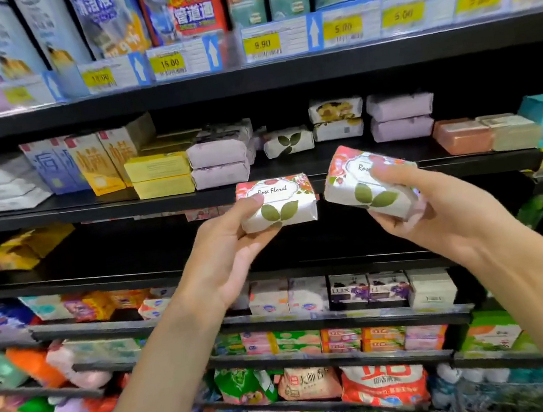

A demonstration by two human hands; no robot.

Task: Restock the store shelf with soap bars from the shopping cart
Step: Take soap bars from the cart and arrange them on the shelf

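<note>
2 soap bars [276,203] – pinched by left hand [230,245], right hand [436,211], near shelf edge [91,210]

Two bare forearms, no sleeves, watch or rings showing; left hand [234,245] and right hand [436,208] ungloved.

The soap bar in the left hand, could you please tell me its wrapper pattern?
Head view: soap bar, white wrapper with pink-red roses and green leaves.
</note>
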